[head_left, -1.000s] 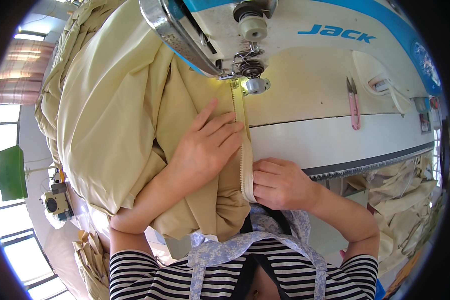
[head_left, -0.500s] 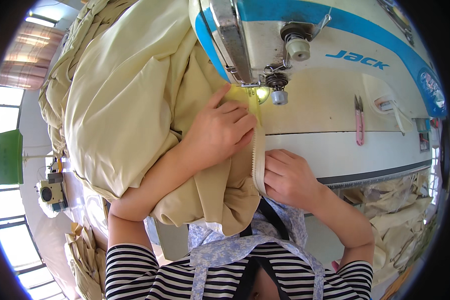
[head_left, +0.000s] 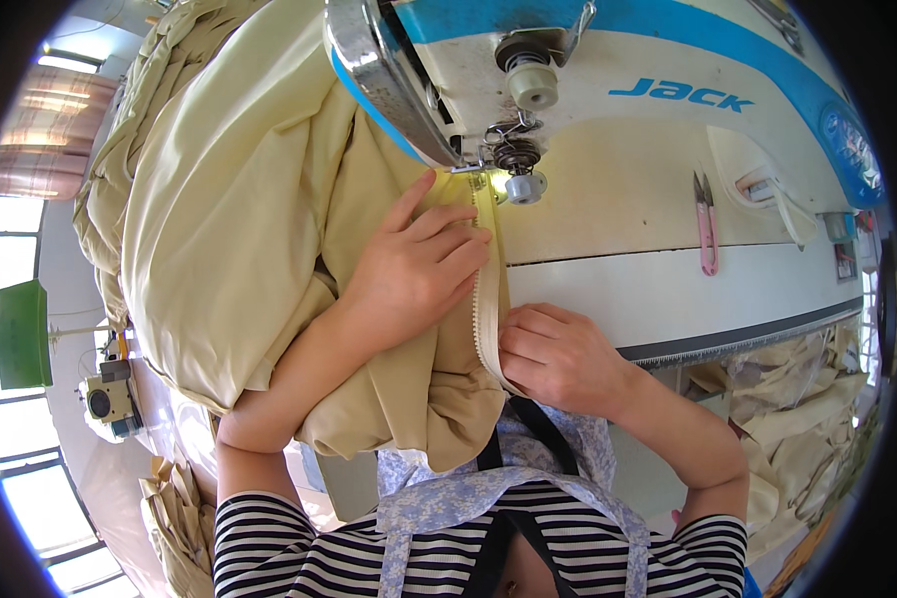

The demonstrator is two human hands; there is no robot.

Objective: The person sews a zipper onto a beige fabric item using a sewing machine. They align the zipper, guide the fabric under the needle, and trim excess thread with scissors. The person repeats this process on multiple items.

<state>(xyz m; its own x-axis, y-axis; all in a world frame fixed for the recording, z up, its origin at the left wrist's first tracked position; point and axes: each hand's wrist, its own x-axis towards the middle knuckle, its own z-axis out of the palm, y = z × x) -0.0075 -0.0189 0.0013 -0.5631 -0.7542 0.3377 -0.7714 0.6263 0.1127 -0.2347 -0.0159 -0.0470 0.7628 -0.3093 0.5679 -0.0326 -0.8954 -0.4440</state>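
Beige fabric (head_left: pixel 229 209) lies bunched at the sewing machine (head_left: pixel 568 120), hanging over the table's front edge. Along its right side runs a cream zipper (head_left: pixel 486 329) with teeth facing left; its far end passes under the lit presser foot (head_left: pixel 475 181). My left hand (head_left: pixel 419 261) rests on the fabric, index finger stretched toward the foot and the other fingers touching the zipper's edge. Nearer me, my right hand (head_left: pixel 558 361) pinches the zipper tape between thumb and fingers. The needle tip is too small to make out.
Pink-handled thread snips (head_left: pixel 706 224) lie on the machine bed to the right. A ruler strip (head_left: pixel 738 334) borders the table's front edge. More beige cloth is piled at the far left (head_left: pixel 120 169) and below the table on the right (head_left: pixel 797 439).
The whole scene has shifted somewhat left in the picture. Against the machine, both hands keep nearly the same places, and the right one still pinches the zipper.
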